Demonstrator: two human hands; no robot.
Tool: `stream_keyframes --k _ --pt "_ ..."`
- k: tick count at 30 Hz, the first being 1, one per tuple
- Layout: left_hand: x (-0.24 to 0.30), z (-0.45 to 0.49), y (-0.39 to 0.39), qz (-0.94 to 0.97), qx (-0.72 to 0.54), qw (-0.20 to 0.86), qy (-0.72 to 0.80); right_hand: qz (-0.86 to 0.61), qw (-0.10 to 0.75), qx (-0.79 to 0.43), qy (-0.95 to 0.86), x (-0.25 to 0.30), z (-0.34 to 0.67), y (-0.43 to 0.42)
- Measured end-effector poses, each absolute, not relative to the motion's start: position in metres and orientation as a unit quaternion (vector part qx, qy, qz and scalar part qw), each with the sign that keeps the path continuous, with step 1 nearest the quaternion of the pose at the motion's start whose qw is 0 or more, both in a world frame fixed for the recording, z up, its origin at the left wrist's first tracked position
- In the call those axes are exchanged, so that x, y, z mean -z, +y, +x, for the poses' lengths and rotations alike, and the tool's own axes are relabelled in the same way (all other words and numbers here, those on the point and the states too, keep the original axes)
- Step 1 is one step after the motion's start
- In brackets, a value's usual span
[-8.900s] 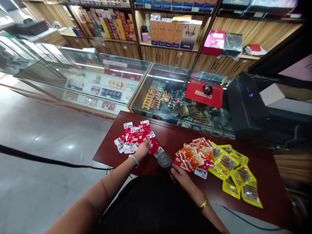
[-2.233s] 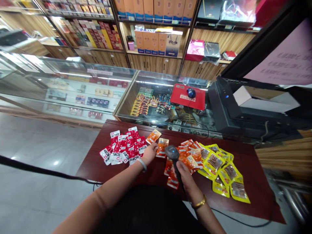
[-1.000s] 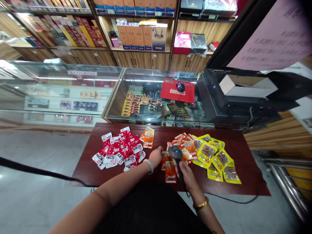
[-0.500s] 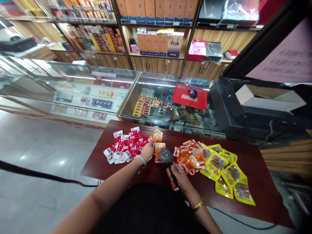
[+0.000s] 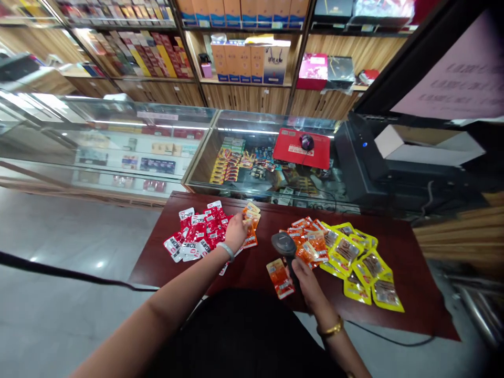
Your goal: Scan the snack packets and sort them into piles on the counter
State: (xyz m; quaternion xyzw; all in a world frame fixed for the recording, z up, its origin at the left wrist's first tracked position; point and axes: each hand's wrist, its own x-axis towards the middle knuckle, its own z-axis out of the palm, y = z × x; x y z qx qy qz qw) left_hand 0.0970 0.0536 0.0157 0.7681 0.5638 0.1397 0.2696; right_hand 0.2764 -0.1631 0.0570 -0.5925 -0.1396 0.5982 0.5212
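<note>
Scanner in our right hand, orange snack packets under our left, on a dark red table.

Our right hand [image 5: 305, 278] is clenched around the handle of the black barcode scanner [image 5: 284, 244], its head raised over the table [image 5: 397, 310]. One orange packet [image 5: 280, 277] lies just beside that hand. Our left hand [image 5: 237, 229] rests on a small stack of orange packets [image 5: 251, 226]; we cannot tell whether the fingers pinch one or only press. Left: red packets [image 5: 195, 236]. Right: an orange pile [image 5: 311, 239], then yellow packets [image 5: 362, 268]. Beyond: glass counter [image 5: 236, 131].
</note>
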Motion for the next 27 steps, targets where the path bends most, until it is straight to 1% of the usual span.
stream_keyframes --k 3,5,7,9,11,14,17,20,23,25,27 --pt "-0.009 0.117 0.021 0.827 -0.023 0.337 0.45 -0.608 0.539 -0.572 -0.112 -0.056 0.294 -0.178" --pt "-0.003 0.129 -0.005 0.849 0.056 0.359 0.384 -0.615 0.549 -0.558 -0.094 -0.054 0.302 -0.186" --pt "0.004 0.138 -0.027 0.865 0.109 0.351 0.342 -0.617 0.556 -0.55 -0.083 -0.053 0.306 -0.191" --pt "0.008 0.145 -0.041 0.881 0.133 0.326 0.316 -0.618 0.557 -0.549 -0.076 -0.053 0.307 -0.195" --pt "0.009 0.148 -0.045 0.892 0.14 0.306 0.301 -0.62 0.556 -0.549 -0.07 -0.053 0.306 -0.197" --pt "0.004 0.147 -0.041 0.882 0.144 0.313 0.323 -0.624 0.551 -0.55 -0.067 -0.052 0.301 -0.199" --pt "-0.004 0.144 -0.034 0.886 0.115 0.312 0.323 -0.623 0.543 -0.557 -0.078 -0.049 0.296 -0.199" --pt "-0.007 0.145 -0.037 0.934 0.082 0.278 0.209 -0.618 0.534 -0.566 -0.11 -0.048 0.294 -0.197" --pt "-0.002 0.151 -0.048 0.963 0.085 0.245 0.078 -0.623 0.522 -0.57 -0.125 -0.048 0.294 -0.195" --pt "0.004 0.155 -0.057 0.97 0.081 0.226 0.038 -0.628 0.518 -0.568 -0.122 -0.048 0.295 -0.194" --pt "0.009 0.159 -0.063 0.974 0.077 0.212 0.036 -0.633 0.518 -0.564 -0.115 -0.048 0.296 -0.193"
